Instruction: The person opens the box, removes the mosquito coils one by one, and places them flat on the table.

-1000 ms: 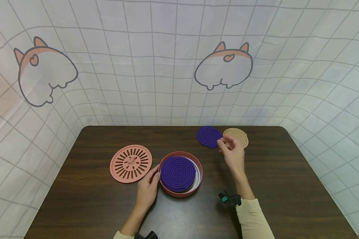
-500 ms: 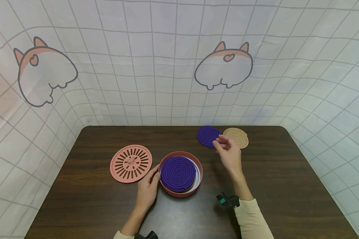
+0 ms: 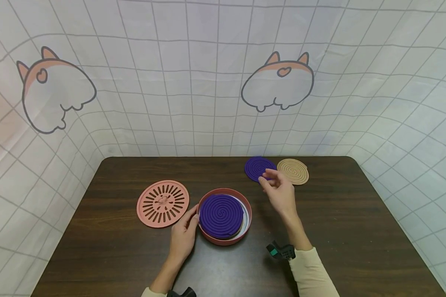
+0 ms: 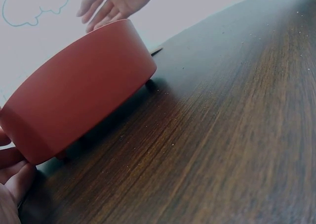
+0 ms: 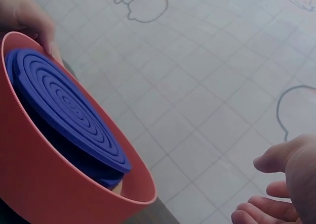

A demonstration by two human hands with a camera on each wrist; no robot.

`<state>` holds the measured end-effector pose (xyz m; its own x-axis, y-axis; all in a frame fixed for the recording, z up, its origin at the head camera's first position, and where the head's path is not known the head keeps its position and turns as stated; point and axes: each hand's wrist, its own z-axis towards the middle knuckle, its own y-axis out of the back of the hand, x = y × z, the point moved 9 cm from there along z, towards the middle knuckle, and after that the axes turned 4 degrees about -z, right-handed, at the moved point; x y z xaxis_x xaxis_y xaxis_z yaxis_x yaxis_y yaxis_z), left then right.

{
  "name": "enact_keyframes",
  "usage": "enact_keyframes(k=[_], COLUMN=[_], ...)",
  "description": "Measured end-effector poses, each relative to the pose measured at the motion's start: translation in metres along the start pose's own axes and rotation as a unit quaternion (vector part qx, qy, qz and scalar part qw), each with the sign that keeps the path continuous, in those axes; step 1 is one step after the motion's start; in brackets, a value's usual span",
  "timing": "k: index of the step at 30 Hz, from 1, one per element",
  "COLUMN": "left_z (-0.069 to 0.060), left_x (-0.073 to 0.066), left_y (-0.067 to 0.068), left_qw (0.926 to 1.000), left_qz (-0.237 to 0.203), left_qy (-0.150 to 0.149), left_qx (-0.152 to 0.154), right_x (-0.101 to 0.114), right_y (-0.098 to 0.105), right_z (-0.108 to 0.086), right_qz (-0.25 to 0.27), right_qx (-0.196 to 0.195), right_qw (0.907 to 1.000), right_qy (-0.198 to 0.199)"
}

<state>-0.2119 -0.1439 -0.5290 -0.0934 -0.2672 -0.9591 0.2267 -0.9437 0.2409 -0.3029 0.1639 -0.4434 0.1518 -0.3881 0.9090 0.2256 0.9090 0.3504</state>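
A round red mosquito coil box (image 3: 249, 224) stands on the table, stacked with purple mosquito coils (image 3: 221, 216); a tan edge and a white lining show beneath. My left hand (image 3: 183, 236) holds the box at its left side, fingers and thumb on the wall. Above the table, right of the box, hovers my right hand (image 3: 281, 197), fingers loosely bent and nothing between them. Just beyond it lie a flat purple coil (image 3: 257, 166) and a tan coil (image 3: 293, 171), side by side; fingers cover part of the purple one in the head view.
A pink slotted lid (image 3: 162, 203) lies flat left of the box. The dark wooden table (image 3: 107, 231) ends at a white grid-patterned curtain (image 3: 200, 103) behind and at both sides.
My right hand has drifted left, away from the tan coil and toward the box, with nothing in it. The left hand, box, lid and coils have stayed put.
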Motion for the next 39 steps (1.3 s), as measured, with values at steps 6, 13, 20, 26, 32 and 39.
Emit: enact_keyframes(k=[6, 13, 20, 26, 32, 39], left_z=[-0.002, 0.0, 0.001, 0.0, 0.0, 0.0], left_x=[-0.008, 0.001, 0.005, 0.002, 0.001, -0.001], left_y=[0.0, -0.001, -0.001, 0.0, 0.0, 0.0], left_qw=[1.0, 1.0, 0.9999, 1.0, 1.0, 1.0], left_qz=[-0.006, -0.005, -0.004, 0.004, -0.002, 0.001], left_qy=[0.005, 0.003, 0.011, 0.004, -0.001, 0.002], left_qx=[-0.001, 0.002, -0.006, -0.001, 0.005, 0.001], right_x=[0.004, 0.008, 0.01, 0.012, 0.014, 0.015], right_y=[-0.007, -0.015, -0.021, -0.028, -0.035, -0.04], right_z=[-0.003, -0.007, -0.011, -0.014, -0.017, -0.019], right_qz=[-0.004, -0.012, -0.033, -0.041, -0.053, -0.078], right_qx=[0.018, 0.037, 0.057, 0.078, 0.092, 0.102], right_qw=[0.9998, 0.9992, 0.9978, 0.9961, 0.9942, 0.9914], right_qy=[0.003, 0.005, 0.005, 0.006, 0.015, 0.025])
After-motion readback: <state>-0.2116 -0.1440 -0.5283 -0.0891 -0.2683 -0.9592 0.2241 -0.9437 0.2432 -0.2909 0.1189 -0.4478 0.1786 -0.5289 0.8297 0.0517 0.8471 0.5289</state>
